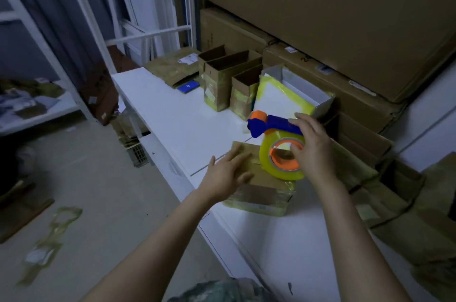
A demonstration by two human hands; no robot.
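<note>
We are taping a small cardboard box point(259, 194) that is lying near the front edge of the white table point(172, 116), its sides already banded in yellowish tape. We are judging it light and fairly stiff, though the taped faces are looking slick — better to pin it from above than to pinch its sides. Our left hand point(225, 174) is lying flat on its top, fingers straight and spread, pressing it down. Our right hand point(311, 146) is curling round the blue handle of the tape dispenser point(276, 125), thumb at the orange core of the yellow tape roll point(265, 157), which seems to be resting on the box's right end — the handle is the safe hold, clear of the cutter end. Behind, open cartons point(222, 79) and a white box point(303, 94) are standing before stacked big cartons point(345, 18).
</note>
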